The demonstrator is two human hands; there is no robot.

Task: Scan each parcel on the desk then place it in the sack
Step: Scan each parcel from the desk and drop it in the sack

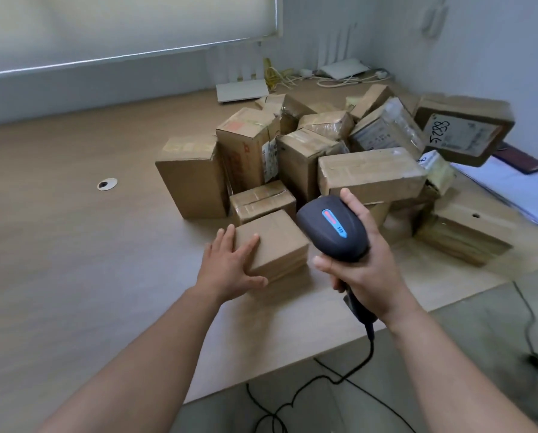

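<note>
Left hand resting on a small parcel; right hand gripping a scanner.
The parcel, a plain brown taped carton, is lying at the near edge of the pile on the desk. The left fingers are lying straight across its top and left side, thumb spread along its near edge. The right fingers are curling fully round the black scanner's handle, holding it just right of the parcel.
</note>
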